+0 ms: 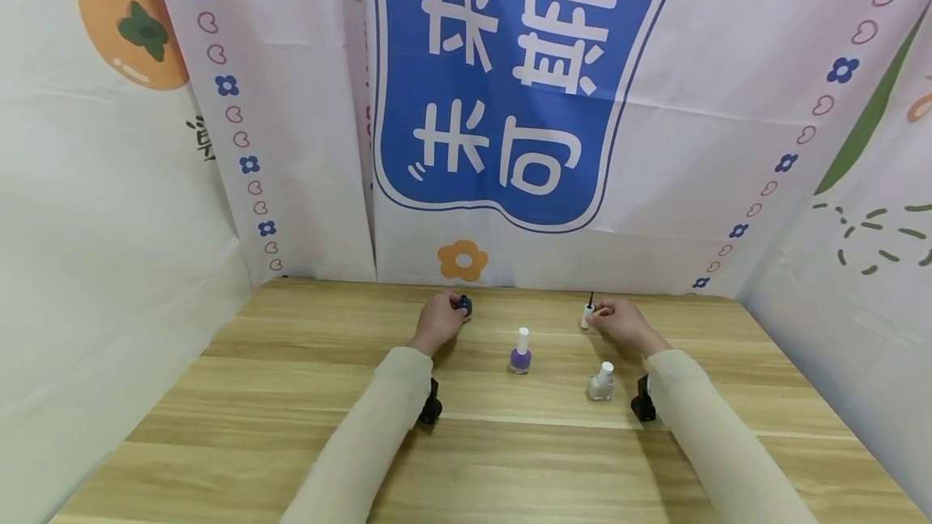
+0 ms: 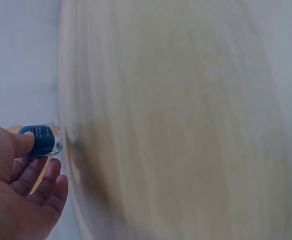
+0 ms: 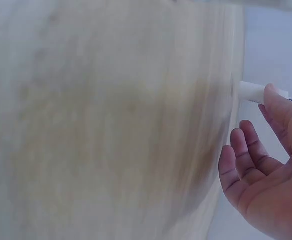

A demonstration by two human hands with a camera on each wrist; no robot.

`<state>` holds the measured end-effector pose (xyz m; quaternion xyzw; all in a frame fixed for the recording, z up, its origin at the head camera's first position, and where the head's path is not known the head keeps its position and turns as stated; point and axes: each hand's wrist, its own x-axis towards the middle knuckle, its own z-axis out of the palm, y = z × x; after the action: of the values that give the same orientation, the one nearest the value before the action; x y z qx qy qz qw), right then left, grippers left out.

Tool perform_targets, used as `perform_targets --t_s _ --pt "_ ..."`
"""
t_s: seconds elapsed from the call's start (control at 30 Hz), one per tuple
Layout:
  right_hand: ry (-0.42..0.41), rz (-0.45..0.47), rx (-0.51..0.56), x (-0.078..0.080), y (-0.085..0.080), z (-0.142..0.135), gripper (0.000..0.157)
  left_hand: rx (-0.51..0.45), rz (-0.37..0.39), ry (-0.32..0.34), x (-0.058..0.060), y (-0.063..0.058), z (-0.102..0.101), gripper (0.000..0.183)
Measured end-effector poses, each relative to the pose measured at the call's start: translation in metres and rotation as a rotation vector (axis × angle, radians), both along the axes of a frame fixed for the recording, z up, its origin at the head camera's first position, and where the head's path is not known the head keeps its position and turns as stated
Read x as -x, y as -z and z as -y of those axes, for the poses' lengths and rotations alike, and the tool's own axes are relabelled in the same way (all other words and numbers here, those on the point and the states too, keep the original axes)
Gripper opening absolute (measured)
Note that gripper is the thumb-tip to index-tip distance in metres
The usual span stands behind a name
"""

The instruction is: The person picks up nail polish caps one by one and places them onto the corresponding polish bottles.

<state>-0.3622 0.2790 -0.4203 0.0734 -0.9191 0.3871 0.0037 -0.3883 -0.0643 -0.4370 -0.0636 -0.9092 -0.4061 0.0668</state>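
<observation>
Near the table's back edge, my left hand (image 1: 439, 320) pinches a dark blue nail polish bottle (image 1: 464, 310) between thumb and fingers. In the left wrist view this bottle (image 2: 45, 140) shows a clear glass base and small pale lettering; its other fingers are loosely bent. Farther right, my right hand (image 1: 622, 323) pinches a white nail polish cap (image 1: 586, 317), its dark brush pointing up. The right wrist view shows the thumb pressed on the cap (image 3: 250, 92), the other fingers apart from it. Between the hands stands a purple nail polish bottle (image 1: 520, 361) with a white cap.
A clear-looking nail polish bottle (image 1: 600, 386) with a white cap stands nearer me, below the right hand. The wooden table (image 1: 510, 459) ends at a printed cloth backdrop (image 1: 677, 209), with cloth at both sides too. Black wrist cameras (image 1: 431, 404) sit under the sleeves.
</observation>
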Motion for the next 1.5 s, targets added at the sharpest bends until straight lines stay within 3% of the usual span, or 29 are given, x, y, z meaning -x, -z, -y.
perform_targets --t_s 0.33,0.63,0.87,1.33,1.5 --pt "-0.021 -0.068 0.015 0.000 -0.006 -0.010 0.026 -0.083 -0.018 0.107 -0.005 -0.007 0.014 0.025" --pt "-0.069 0.013 0.154 -0.009 -0.018 -0.013 0.026 -0.145 -0.008 0.140 -0.014 -0.023 0.028 0.026" --pt "-0.083 0.037 0.191 -0.013 -0.024 -0.014 0.028 -0.177 -0.015 0.190 -0.022 -0.031 0.034 0.023" --pt "-0.157 -0.026 0.184 -0.038 -0.053 -0.001 0.026 -0.282 0.006 0.304 -0.043 -0.037 0.035 0.027" --pt "-0.197 -0.049 0.187 -0.047 -0.062 0.009 0.027 -0.314 0.003 0.313 -0.052 -0.038 0.030 0.024"
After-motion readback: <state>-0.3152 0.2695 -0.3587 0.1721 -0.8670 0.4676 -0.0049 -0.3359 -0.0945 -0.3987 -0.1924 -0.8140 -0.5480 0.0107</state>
